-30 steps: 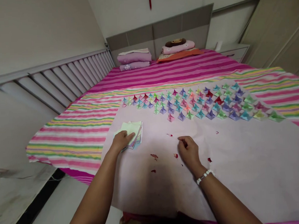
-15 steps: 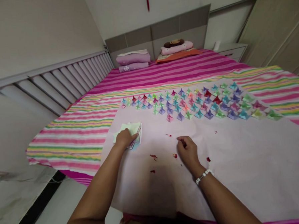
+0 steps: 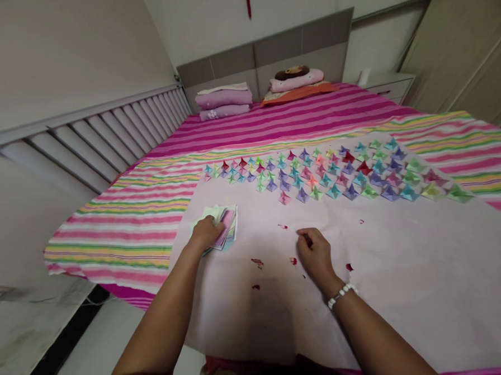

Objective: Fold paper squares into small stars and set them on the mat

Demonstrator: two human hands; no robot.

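Observation:
My left hand (image 3: pixel 206 232) rests on a stack of coloured paper sheets (image 3: pixel 230 225), thumb and fingers pinching a pale green sheet (image 3: pixel 213 212) at the top. Pink, white and blue edges fan out to the right of the fingers. My right hand (image 3: pixel 315 250), with a white beaded bracelet (image 3: pixel 342 295) on its wrist, lies curled on the white sheet (image 3: pixel 406 274); thumb and index tip meet and nothing shows between them. Close by are small red scraps (image 3: pixel 293 261) and a dark red scrap (image 3: pixel 349 267).
Rows of folded paper pieces (image 3: pixel 325 179) in many colours stand across the far part of the white sheet. Beneath it lies a striped bedspread (image 3: pixel 126 222). Folded bedding (image 3: pixel 224 99) and pillows (image 3: pixel 297 80) sit by the headboard (image 3: pixel 301 42). A railing (image 3: pixel 105 133) runs along the left.
My left hand has drawn slightly to the left with the green paper, baring a pink sheet underneath. The right hand has stayed in place.

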